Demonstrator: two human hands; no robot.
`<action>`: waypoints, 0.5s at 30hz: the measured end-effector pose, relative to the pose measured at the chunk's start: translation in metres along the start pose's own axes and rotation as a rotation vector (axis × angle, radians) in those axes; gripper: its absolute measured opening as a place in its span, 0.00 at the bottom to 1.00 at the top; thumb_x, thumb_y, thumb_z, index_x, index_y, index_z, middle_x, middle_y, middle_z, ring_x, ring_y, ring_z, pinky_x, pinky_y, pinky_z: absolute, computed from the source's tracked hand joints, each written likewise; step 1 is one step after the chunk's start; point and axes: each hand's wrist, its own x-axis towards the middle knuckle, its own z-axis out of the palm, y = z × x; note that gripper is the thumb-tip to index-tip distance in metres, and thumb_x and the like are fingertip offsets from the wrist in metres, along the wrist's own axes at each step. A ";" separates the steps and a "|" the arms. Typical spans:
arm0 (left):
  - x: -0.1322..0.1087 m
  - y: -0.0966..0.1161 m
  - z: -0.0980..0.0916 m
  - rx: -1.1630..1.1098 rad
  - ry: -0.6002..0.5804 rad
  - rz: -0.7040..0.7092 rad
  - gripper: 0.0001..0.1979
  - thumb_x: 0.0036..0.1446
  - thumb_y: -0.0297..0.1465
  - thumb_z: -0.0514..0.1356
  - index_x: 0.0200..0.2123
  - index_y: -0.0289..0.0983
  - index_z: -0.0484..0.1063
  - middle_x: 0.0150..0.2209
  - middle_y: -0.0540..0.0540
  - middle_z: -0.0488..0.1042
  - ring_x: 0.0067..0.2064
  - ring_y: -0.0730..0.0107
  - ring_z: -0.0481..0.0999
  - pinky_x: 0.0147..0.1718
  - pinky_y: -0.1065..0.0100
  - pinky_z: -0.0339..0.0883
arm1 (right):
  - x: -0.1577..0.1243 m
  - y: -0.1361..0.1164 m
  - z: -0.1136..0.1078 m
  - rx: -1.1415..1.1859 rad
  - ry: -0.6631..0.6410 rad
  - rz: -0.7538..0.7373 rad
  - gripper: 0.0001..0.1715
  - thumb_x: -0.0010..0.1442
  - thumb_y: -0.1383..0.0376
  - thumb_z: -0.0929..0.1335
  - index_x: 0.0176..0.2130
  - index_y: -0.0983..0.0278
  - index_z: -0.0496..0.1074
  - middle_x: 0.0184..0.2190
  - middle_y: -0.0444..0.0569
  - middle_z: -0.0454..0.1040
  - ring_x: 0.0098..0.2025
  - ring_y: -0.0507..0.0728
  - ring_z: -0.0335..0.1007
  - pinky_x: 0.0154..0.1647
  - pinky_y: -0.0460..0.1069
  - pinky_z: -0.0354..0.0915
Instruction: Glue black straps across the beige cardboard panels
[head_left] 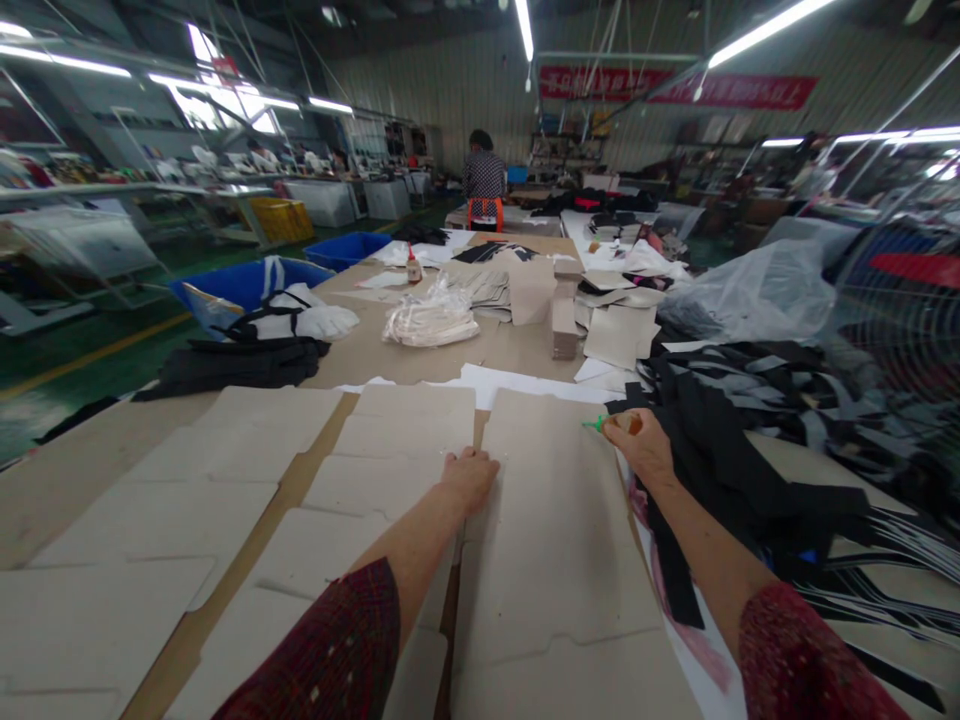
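My right hand (643,447) is closed around a small amber bottle (628,423) with a green nozzle (594,424). The nozzle points left, close above the far right corner of a beige cardboard sheet (559,500). My left hand (471,478) rests with its fingers apart at that column's left edge, beside the gap to the middle column of cardboard sheets (409,420); the undersides of its fingers are hidden. A further column of overlapping sheets (232,430) lies to the left.
Black fabric strips (712,430) heap up along the right side, near a fan (900,310). Farther up the table are a plastic-wrapped bundle (431,318), a red-capped bottle (413,268) and stacked card pieces (565,320). Blue bins (247,285) stand left; a person (484,180) stands beyond.
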 end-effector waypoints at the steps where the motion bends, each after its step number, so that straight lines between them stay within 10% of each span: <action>1: 0.000 0.000 0.000 -0.001 -0.002 -0.002 0.18 0.51 0.21 0.61 0.45 0.40 0.72 0.54 0.41 0.72 0.58 0.49 0.66 0.51 0.44 0.66 | 0.002 -0.001 -0.002 -0.014 -0.004 -0.009 0.26 0.45 0.48 0.71 0.40 0.59 0.70 0.37 0.49 0.74 0.39 0.62 0.70 0.44 0.55 0.64; 9: 0.001 -0.001 0.001 -0.010 -0.001 -0.002 0.17 0.50 0.20 0.61 0.44 0.40 0.72 0.53 0.41 0.72 0.58 0.48 0.66 0.51 0.42 0.66 | 0.009 -0.004 -0.020 -0.135 -0.109 -0.029 0.23 0.46 0.49 0.73 0.39 0.58 0.70 0.35 0.47 0.73 0.37 0.61 0.69 0.41 0.54 0.63; 15: 0.001 -0.001 0.001 -0.010 0.007 -0.004 0.18 0.50 0.21 0.61 0.44 0.41 0.72 0.53 0.41 0.73 0.58 0.49 0.67 0.52 0.44 0.66 | 0.000 -0.007 -0.003 0.227 -0.021 0.049 0.25 0.38 0.52 0.77 0.33 0.59 0.70 0.27 0.42 0.71 0.31 0.57 0.67 0.38 0.54 0.65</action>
